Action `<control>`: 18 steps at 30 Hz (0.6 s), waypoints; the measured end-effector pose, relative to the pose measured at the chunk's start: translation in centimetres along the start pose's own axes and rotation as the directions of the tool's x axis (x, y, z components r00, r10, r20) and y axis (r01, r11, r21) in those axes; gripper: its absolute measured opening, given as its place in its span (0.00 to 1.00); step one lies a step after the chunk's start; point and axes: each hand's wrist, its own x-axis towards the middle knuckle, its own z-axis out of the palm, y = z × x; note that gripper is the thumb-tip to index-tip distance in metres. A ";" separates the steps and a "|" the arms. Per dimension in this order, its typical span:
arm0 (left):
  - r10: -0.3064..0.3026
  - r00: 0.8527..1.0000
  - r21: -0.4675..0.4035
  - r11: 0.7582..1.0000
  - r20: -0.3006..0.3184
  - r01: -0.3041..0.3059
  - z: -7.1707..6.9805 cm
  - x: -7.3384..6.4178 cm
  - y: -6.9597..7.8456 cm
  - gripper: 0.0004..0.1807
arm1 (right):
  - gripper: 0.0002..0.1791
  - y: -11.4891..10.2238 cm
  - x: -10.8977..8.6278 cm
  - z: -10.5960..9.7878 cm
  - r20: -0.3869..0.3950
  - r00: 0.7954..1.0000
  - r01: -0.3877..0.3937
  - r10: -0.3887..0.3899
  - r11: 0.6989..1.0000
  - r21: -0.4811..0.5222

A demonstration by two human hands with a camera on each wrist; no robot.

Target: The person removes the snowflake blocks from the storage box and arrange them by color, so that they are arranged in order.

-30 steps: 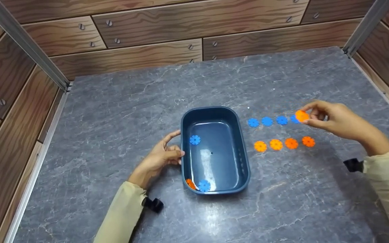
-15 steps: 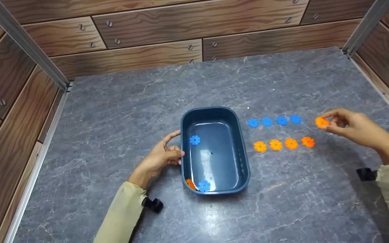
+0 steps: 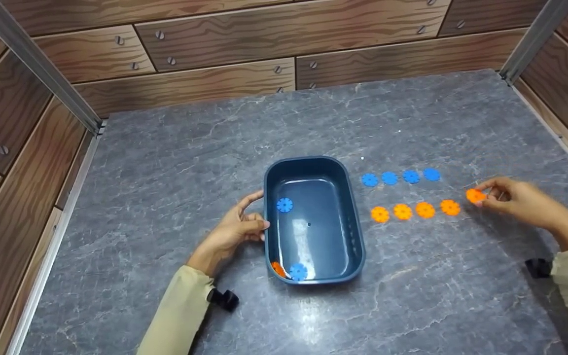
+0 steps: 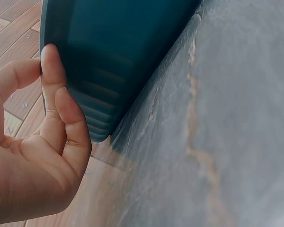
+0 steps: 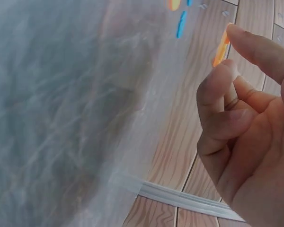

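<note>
My right hand (image 3: 528,204) pinches an orange notched disc (image 3: 475,195) between thumb and fingertip, just right of the orange row. In the right wrist view that orange disc (image 5: 221,48) appears edge-on at the fingertips, apart from the tabletop. Several orange discs (image 3: 425,210) lie in a row on the table, and several blue discs (image 3: 411,176) form another row behind them. My left hand (image 3: 237,227) grips the left wall of a dark blue tub (image 3: 358,231), thumb at the rim. Fingers rest against its outer wall (image 4: 109,47) in the left wrist view.
Inside the tub lie one blue disc (image 3: 284,205) by the left wall, another blue disc (image 3: 298,271) at the near end, and an orange disc (image 3: 278,269) leaning in the near-left corner. Wood-patterned panels (image 3: 225,39) enclose the grey marbled table (image 3: 190,148).
My right hand has carried the orange disc from over the blue row to the right, then toward me to the end of the orange row. Left hand and tub have stayed put.
</note>
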 end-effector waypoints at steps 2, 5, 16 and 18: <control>-0.001 1.000 0.003 1.000 -0.002 0.001 0.0 -0.1 0.0 0.44 | 0.16 0.3 0.0 0.1 0.022 1.000 -0.020 0.020 1.000 -0.023; -0.003 1.000 0.006 1.000 -0.003 0.003 0.0 -0.1 0.0 0.44 | 0.17 0.7 0.1 0.2 0.075 0.996 -0.053 0.056 0.997 -0.050; -0.006 1.000 -0.001 1.000 -0.003 0.006 0.0 -0.1 0.0 0.44 | 0.20 1.1 0.6 0.3 0.206 0.974 -0.096 0.098 0.995 -0.018; -0.004 1.000 -0.001 1.000 -0.003 0.004 0.0 -0.1 0.0 0.44 | 0.20 1.2 0.7 0.3 0.211 0.973 -0.096 0.098 0.995 -0.019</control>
